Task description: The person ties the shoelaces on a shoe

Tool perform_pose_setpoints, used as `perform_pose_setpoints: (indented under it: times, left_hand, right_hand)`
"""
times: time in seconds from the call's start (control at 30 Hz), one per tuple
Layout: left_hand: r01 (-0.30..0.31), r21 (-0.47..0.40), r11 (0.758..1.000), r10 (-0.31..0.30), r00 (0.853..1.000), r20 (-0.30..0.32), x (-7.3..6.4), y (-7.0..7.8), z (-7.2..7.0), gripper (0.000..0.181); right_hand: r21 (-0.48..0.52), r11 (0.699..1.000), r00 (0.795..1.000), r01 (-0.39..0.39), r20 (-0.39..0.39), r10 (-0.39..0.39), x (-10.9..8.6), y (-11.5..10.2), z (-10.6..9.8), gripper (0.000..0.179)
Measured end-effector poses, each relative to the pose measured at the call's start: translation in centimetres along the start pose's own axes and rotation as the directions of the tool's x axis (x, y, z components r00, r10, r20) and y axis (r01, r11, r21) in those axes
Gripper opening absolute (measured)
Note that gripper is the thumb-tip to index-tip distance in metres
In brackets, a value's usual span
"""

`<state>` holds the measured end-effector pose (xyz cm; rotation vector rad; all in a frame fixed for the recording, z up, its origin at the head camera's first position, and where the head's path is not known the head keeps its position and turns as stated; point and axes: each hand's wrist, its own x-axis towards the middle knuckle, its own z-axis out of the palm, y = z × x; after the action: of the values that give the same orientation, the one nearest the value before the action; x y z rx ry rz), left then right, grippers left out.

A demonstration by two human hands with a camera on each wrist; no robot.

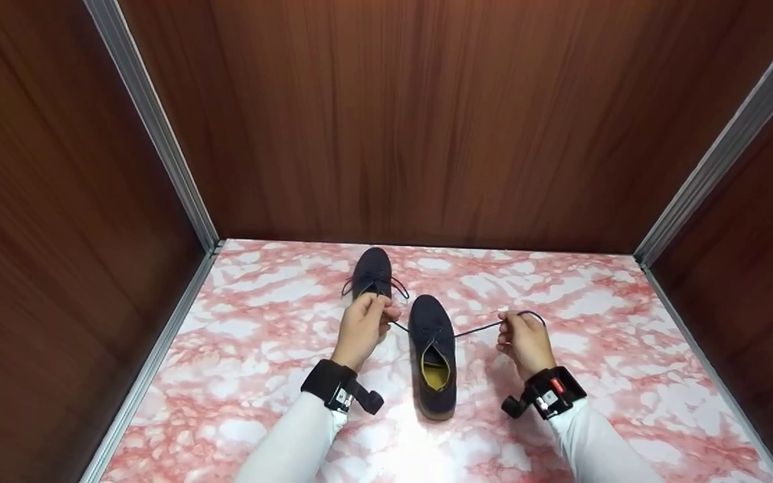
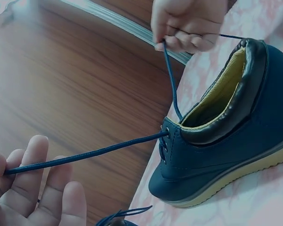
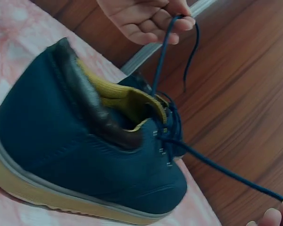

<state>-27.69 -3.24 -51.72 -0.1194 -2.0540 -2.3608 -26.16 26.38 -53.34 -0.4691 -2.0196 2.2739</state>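
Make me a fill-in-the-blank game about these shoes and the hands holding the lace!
1. The left hand and the right hand hold the shoelace of the nearer shoe, whose lining is ____.
2. In the head view, the farther shoe is to the ____ of the nearer shoe.
3. Altogether, ____ shoes rest on the red-and-white marbled surface.
4. The strap around the left wrist is ____.

Missing words: yellow; left; two; black.

Glare whitens the marbled surface (image 1: 415, 446); wrist views seem dimmer.
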Motion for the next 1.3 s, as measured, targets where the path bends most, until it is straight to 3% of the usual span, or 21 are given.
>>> perform_pose_setpoints:
  times: [0.13,0.3,0.4,0.67,0.9,1.03,1.13,1.2,1.3]
  left_hand:
    - [-0.082,0.136,0.987,0.078,0.996,0.03,0.1,0.4,0.4,0.022]
    - [-0.187,0.268,0.945,0.168,0.982,0.091,0.4,0.8,0.9,0.022]
    - [-0.218,0.323,0.921,0.189,0.975,0.118,0.7,1.1,1.3,0.022]
    - [-0.236,0.443,0.865,0.196,0.971,0.135,1.6,2.1,2.1,0.022]
    - [-0.202,0.449,0.87,0.141,0.976,0.165,2.8,2.2,3.1,0.023]
    - [-0.217,0.487,0.846,0.133,0.97,0.202,3.7,2.2,4.1,0.025]
    - [-0.246,0.525,0.815,0.133,0.961,0.244,4.2,2.3,5.2,0.025]
    - [-0.267,0.537,0.8,0.121,0.949,0.292,4.3,2.3,6.0,0.024]
    - [-0.317,0.57,0.758,0.088,0.916,0.391,4.2,2.2,7.1,0.021]
  right_hand:
    - [-0.017,1.0,0.999,0.023,0.032,-0.022,0.1,-1.4,0.2,0.028]
    - [-0.068,0.996,0.995,0.05,0.091,-0.044,0.2,-3.3,0.6,0.032]
    - [-0.116,0.99,0.99,0.076,0.127,-0.062,0.2,-4.5,0.7,0.034]
    - [-0.187,0.971,0.976,0.151,0.185,-0.117,0.1,-7.6,0.9,0.035]
    - [-0.25,0.946,0.957,0.206,0.255,-0.141,0.2,-9.6,1.4,0.034]
    - [-0.284,0.93,0.937,0.232,0.321,-0.136,0.4,-10.6,2.0,0.033]
    - [-0.308,0.919,0.912,0.246,0.393,-0.112,0.6,-11.2,2.7,0.034]
    - [-0.329,0.91,0.891,0.253,0.446,-0.087,0.9,-11.6,3.1,0.034]
    - [-0.362,0.893,0.856,0.269,0.515,-0.05,1.3,-12.1,3.6,0.035]
